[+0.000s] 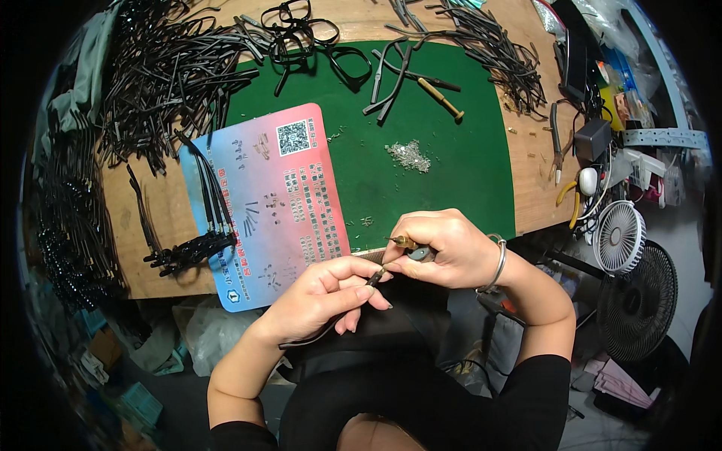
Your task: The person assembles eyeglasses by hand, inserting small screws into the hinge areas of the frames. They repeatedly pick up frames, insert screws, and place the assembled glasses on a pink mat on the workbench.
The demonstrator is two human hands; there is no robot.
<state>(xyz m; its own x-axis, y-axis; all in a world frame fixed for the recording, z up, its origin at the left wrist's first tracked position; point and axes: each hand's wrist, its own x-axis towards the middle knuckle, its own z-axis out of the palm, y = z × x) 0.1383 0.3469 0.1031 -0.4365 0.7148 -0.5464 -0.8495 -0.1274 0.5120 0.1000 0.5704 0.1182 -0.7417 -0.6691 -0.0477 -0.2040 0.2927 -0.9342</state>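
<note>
My left hand (316,297) pinches a dark eyeglass temple (374,278) between thumb and fingers, its long end running back under the wrist. Close against its tip, my right hand (451,244) is closed around a small screwdriver (403,242) with a brass-coloured end and a grey-green part. Thumb and forefinger of that hand meet at the temple's tip; whatever tiny piece may be between them is hidden. Both hands are just off the near edge of a green mat (444,192). A small heap of tiny shiny metal parts (408,156) lies beyond them.
A blue-and-pink printed card (274,180) with tiny parts on it lies left. Piles of dark temples (177,90), black frames (301,34) and a brass-coloured tool (441,99) lie farther back. Pliers (568,197) and a white fan (620,237) are at right.
</note>
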